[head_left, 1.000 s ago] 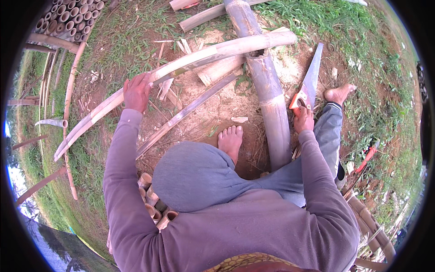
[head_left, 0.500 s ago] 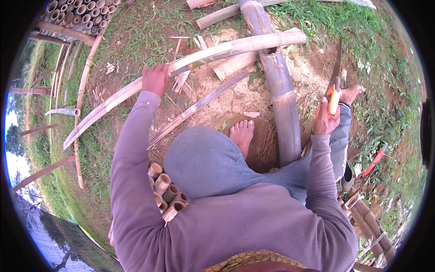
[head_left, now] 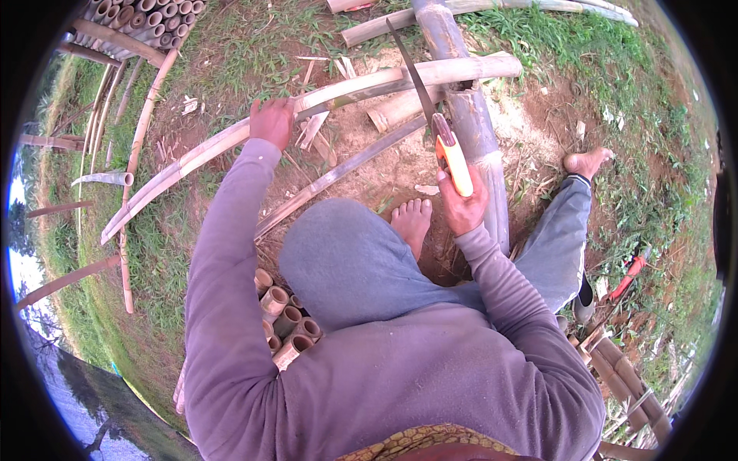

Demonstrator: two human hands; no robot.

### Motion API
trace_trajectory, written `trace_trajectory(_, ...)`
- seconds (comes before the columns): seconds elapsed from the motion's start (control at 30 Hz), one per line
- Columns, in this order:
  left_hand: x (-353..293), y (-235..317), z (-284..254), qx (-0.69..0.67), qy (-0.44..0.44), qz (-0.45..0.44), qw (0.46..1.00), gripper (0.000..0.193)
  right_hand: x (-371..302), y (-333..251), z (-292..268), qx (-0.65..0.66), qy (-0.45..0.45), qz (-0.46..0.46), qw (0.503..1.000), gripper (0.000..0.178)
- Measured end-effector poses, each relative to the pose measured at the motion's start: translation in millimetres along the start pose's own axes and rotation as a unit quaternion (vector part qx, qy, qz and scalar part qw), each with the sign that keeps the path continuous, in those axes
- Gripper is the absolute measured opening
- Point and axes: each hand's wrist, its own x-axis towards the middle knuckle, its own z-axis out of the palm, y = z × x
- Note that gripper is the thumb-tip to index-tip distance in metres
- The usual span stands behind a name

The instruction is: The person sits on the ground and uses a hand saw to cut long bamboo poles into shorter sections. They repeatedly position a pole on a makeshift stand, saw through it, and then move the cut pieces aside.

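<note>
Grey and round, one thick log runs up and down in the view from the head. The left hand is well to the left of this log. Its fingers are close together and bend over a long bamboo pole, holding it; the thumb is hard to see. The pole lies across the log, and its end pokes out to the log's right. The right hand is in front of the near part of the log, with its fingers curled tight around the orange handle of a saw.

Half a second ago the saw was to the right of the log. Now it is on the log's left, with the blade pointing up past the pole. I cannot tell if the blade touches the pole. The left hand has stayed on the pole.

There is one saw and one long pole. Two bare feet show: one foot left of the log, one right of it. Just left of the log are one short fat bamboo piece and one thin bamboo strip. Down and left of the log sit at least six cut bamboo tubes.
</note>
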Motion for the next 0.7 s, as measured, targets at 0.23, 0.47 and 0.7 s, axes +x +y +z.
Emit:
trace_trajectory(0.23, -1, 1, -1, -0.003, -0.012, -0.003, 1.0, 0.042, -6, 3, 7, 0.019, -0.009, -0.001, 1.0, 0.014)
trace_trajectory(0.47, -6, 0, 0, -0.022, 0.034, -0.002, 0.999, 0.036, 7, 2, 19, 0.047, -0.004, 0.033, 0.998, 0.008)
trace_trajectory(0.7, -4, -3, 10, -0.03, 0.049, 0.004, 0.998, 0.035, 0, 23, 27, 0.029, 0.0, 0.012, 1.0, 0.008)
